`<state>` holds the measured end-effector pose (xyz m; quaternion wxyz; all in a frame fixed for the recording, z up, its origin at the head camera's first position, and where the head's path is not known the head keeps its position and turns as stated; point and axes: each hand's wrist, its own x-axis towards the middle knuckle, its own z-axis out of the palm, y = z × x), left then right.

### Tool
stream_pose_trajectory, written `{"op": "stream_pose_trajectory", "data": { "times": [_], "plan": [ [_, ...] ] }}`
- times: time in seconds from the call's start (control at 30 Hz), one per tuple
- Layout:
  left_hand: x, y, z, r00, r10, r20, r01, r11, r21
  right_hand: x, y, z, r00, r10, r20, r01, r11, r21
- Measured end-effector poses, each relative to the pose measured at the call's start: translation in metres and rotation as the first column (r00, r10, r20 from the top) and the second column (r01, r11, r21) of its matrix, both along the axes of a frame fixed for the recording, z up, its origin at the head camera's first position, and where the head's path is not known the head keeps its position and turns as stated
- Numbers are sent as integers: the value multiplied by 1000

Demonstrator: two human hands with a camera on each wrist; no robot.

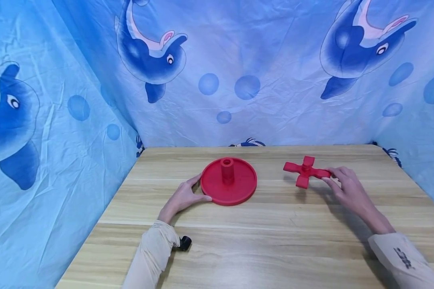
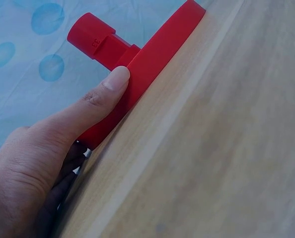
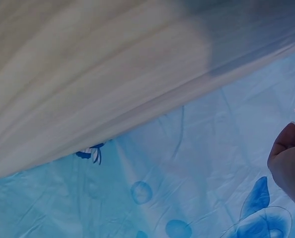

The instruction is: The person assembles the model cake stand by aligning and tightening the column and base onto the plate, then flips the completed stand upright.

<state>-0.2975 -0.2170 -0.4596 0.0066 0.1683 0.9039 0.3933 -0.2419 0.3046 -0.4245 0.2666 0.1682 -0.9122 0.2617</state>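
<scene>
A round, red, smooth-surfaced disc with a raised rim (image 1: 211,188) is seated flat on the light wood-grain table (image 1: 260,249). From its centre an upright red cylindrical post (image 1: 227,173) is raised, with a round hole in its top; in the left wrist view, characters resembling "33" are borne on its side. The disc's left edge is gripped between the thumb and fingers of the left hand (image 1: 183,197).

A red cross-shaped piece with four flared arms and a central hub (image 1: 306,167) is held above the table, right of the disc and well apart from it. One arm's end is pinched by the right hand (image 1: 349,190).

The disc's underside is hidden. The left fingers are largely obscured in shadow in the left wrist view. In the right wrist view, hand and cross are cut off by the frame edge.
</scene>
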Motion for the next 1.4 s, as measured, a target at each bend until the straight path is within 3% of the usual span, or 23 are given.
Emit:
{"op": "stream_pose_trajectory", "data": {
  "times": [0.4, 0.73, 1.17, 1.4],
  "plan": [
    [-1, 0, 0, 1000, 7, 17, -7, 1000, -5, -8, -25, 3, 999, 23, -29, -23, 1000, -11],
    [0, 0, 0, 1000, 0, 4, 0, 1000, -1, -18, -44, 3, 992, 87, -95, -94, 993, -72],
    [2, 0, 0, 1000, 6, -2, -6, 1000, -1, -25, -67, 7, 990, 111, -90, -122, 985, -126],
    [3, 0, 2, 1000, 6, 2, -6, 1000, 5, -30, -76, 7, 980, 148, -130, -167, 975, -144]
  ]
}}
